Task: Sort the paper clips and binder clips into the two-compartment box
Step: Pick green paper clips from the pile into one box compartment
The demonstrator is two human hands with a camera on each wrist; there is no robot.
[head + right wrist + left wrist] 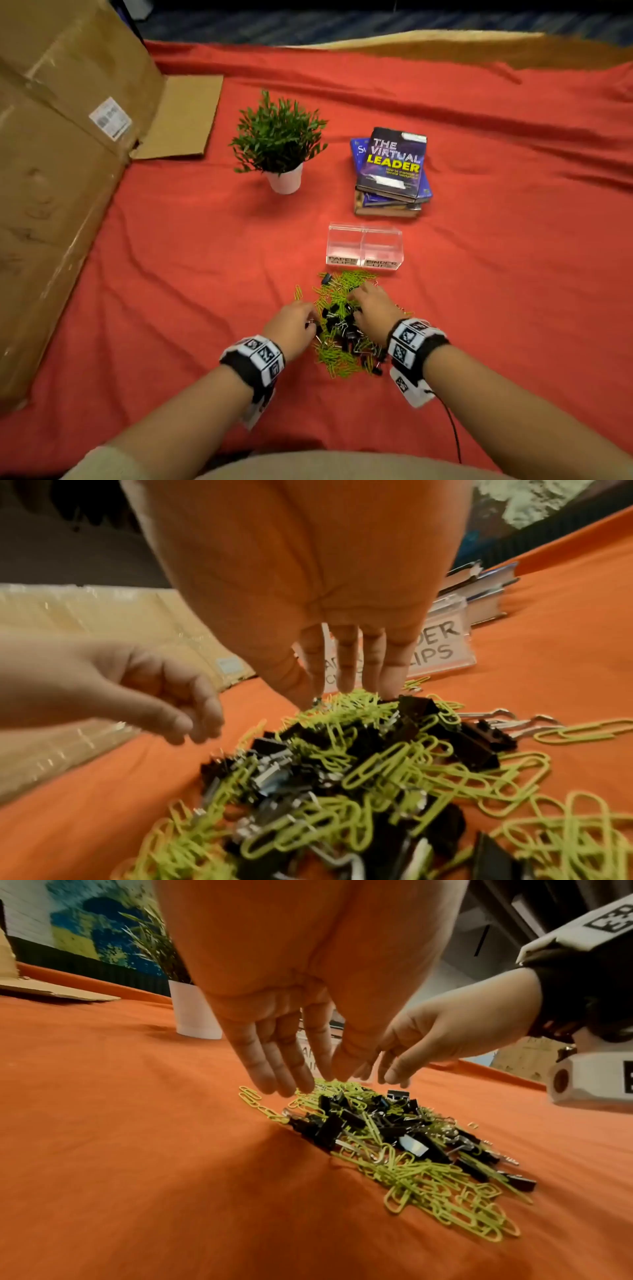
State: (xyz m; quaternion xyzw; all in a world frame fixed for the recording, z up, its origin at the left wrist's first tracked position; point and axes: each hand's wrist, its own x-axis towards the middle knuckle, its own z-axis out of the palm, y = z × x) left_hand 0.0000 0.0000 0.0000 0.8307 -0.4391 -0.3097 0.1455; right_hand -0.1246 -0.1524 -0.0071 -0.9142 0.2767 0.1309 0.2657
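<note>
A mixed pile lies on the red cloth (171, 274): green paper clips (342, 359) (445, 1199) (377, 764) tangled with black binder clips (342, 325) (329, 1129) (414, 707). Just beyond it stands the clear two-compartment box (364, 228) (441, 645), labelled PAPER CLIPS on the left and BINDER CLIPS on the right; both compartments look empty. My left hand (301, 318) (291, 1074) (164, 710) hovers at the pile's left edge, fingers pointing down and holding nothing I can see. My right hand (373, 308) (346, 680) (428, 1042) reaches into the far right side, straight fingertips touching the clips.
A potted green plant (279, 144) and a stack of books (392, 171) stand behind the clear box. A large cardboard box (61, 171) with an open flap (185, 116) fills the left side. A thin black cable (452, 428) trails from my right wrist.
</note>
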